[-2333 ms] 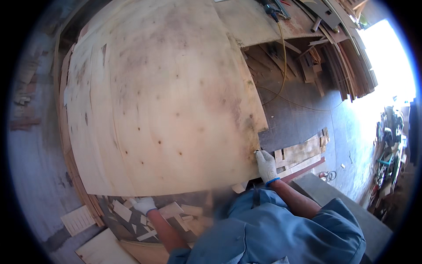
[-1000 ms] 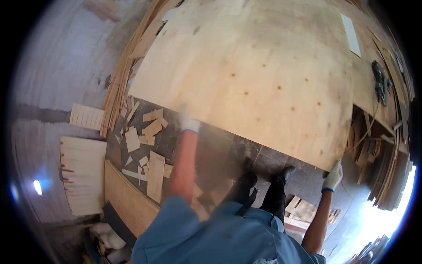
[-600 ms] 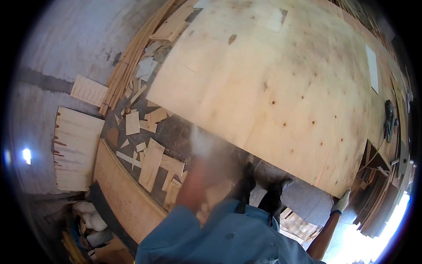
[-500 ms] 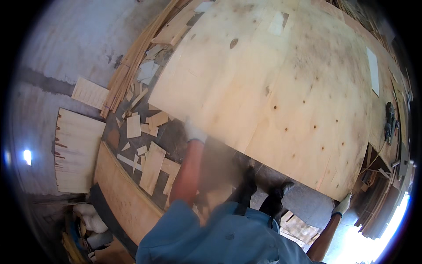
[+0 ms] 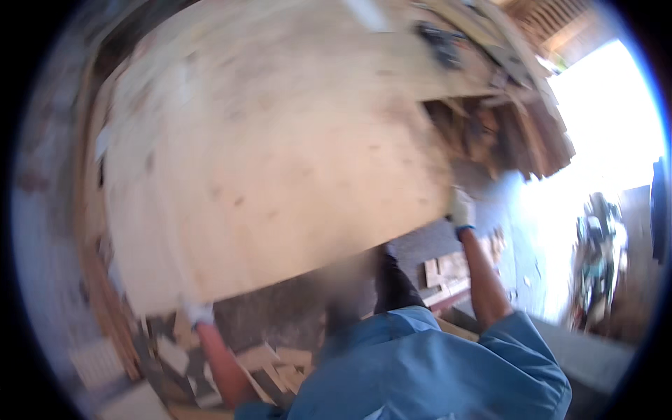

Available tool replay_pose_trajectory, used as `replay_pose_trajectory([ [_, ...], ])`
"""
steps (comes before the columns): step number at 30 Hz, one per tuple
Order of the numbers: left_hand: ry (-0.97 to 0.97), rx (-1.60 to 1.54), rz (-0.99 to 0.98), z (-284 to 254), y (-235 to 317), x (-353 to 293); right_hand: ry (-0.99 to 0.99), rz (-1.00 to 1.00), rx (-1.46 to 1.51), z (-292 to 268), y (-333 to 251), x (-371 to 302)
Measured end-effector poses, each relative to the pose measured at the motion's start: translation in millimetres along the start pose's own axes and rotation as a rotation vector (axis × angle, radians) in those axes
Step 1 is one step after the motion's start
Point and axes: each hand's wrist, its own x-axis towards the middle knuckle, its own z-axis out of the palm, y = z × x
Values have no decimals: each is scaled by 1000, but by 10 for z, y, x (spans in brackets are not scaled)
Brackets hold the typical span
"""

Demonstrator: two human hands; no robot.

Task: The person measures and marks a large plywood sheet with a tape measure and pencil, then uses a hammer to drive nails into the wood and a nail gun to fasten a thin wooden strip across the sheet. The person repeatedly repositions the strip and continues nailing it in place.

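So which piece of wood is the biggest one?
The big pale plywood sheet that the left hand and right hand grip; the scraps on the floor are far smaller.

1. Wood offcuts (image 5: 280,364) lay scattered on the floor, below and to the right of the fingers of the left hand (image 5: 198,313); blurred.
2. A pale slatted panel (image 5: 98,360) lay lower left of those fingers.
3. A stack of boards (image 5: 518,133) stood above and to the right of the fingers of the right hand (image 5: 460,208).
4. A dark tool (image 5: 441,38) sat well above those fingers; kind not legible.
5. Small wooden blocks (image 5: 448,269) lay on the grey floor (image 5: 427,241) just below them.
6. A bright opening (image 5: 602,126) was to their right, overexposed.
7. A dark clutter heap (image 5: 595,259) stood lower right, well apart.
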Motion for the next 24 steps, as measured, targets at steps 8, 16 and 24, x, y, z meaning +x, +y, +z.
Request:
replay_pose_trajectory([
  [8, 330, 1364, 888, 1568, -729, -918, 173, 204, 577, 247, 294, -280],
  [16, -993, 1474, 1279, 5643, -3104, -2527, 179, 26, 305, -1036, 762, 1416],
  [24, -1082, 1557, 1529, 7320, -4025, -2402, 418, 497, 427, -1505, 2268, 4336],
])
